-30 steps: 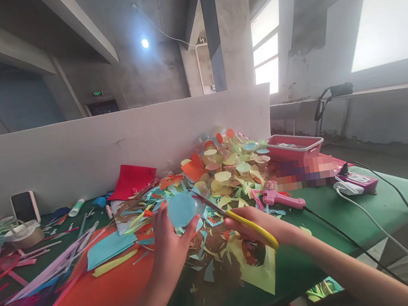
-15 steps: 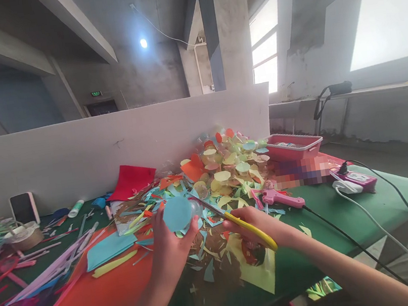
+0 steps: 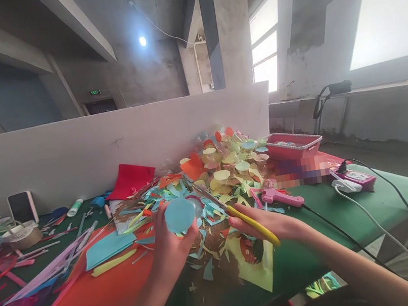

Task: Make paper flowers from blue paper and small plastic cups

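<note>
My left hand [image 3: 173,242] grips a round light-blue paper piece [image 3: 180,215] with a clear rounded plastic part [image 3: 195,205] behind its right side. My right hand [image 3: 258,221] is closed on yellow-handled scissors [image 3: 250,222], whose blades point up and left, close to the right side of the blue piece. Paper scraps [image 3: 208,270] in blue, yellow and orange lie under and between both hands. Behind them rises a heap of clear plastic pieces topped with coloured paper discs [image 3: 221,175].
A pink glue gun [image 3: 281,196] with a black cord lies right of the scissors. Beyond it are a pink basket [image 3: 295,145] and a power strip [image 3: 359,180]. Orange sheets [image 3: 80,299], coloured strips and a phone [image 3: 22,207] are at the left.
The blue piece has turned slightly in my left hand and moved a little right. The scissors and my right hand have shifted slightly right, away from its edge.
</note>
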The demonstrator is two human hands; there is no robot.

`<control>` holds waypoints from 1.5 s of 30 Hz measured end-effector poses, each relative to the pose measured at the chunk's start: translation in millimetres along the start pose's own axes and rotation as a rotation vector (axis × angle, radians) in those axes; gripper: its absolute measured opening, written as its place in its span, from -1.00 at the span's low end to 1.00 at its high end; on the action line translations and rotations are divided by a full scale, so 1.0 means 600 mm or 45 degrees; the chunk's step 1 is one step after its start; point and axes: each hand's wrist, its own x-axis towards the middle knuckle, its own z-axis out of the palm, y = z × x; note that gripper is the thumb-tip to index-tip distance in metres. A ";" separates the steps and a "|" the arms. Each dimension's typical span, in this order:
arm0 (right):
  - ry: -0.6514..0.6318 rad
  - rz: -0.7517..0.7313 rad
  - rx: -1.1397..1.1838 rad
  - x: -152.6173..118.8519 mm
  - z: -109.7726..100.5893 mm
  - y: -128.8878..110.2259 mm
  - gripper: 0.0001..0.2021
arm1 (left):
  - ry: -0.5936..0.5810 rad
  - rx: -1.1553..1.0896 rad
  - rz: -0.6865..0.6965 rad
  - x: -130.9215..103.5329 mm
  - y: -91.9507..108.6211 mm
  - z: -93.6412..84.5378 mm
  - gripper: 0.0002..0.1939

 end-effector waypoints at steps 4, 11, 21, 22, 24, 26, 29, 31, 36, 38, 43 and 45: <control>-0.026 0.013 0.026 0.001 0.000 0.003 -0.57 | -0.036 0.000 0.085 0.000 -0.007 0.000 -0.66; -0.045 0.037 0.043 0.003 -0.001 0.007 -0.60 | -0.086 -0.031 0.041 0.000 -0.011 -0.002 -0.61; 0.115 0.125 -0.097 0.016 0.003 0.012 -0.54 | -0.104 -0.053 -0.043 0.001 -0.012 -0.002 -0.58; 0.115 0.126 -0.090 0.016 0.003 0.010 -0.53 | -0.101 -0.058 -0.051 0.001 -0.012 -0.003 -0.58; 0.115 0.125 -0.078 0.014 0.004 0.004 -0.53 | -0.096 -0.064 -0.048 0.001 -0.011 -0.003 -0.60; 0.121 0.130 -0.068 0.012 0.005 0.000 -0.52 | -0.085 -0.067 -0.030 0.001 -0.008 -0.004 -0.60; 0.125 0.138 -0.053 0.012 0.006 -0.002 -0.52 | -0.075 -0.080 -0.013 0.001 -0.005 -0.005 -0.57; 0.122 0.134 -0.042 0.013 0.007 0.000 -0.52 | -0.070 -0.076 0.015 0.002 -0.004 -0.005 -0.55; 0.120 0.133 -0.028 0.013 0.007 0.001 -0.52 | -0.057 0.054 0.137 0.006 -0.002 -0.002 -0.58; 0.118 0.138 -0.028 0.013 0.007 -0.001 -0.52 | -0.018 0.058 0.106 0.007 0.000 -0.002 -0.61; 0.114 0.138 0.013 0.013 0.010 -0.005 -0.53 | 0.043 0.001 -0.049 0.005 0.003 -0.002 -0.67; 0.108 0.135 0.044 0.013 0.012 -0.005 -0.54 | 0.026 -0.006 -0.081 0.004 0.002 -0.001 -0.67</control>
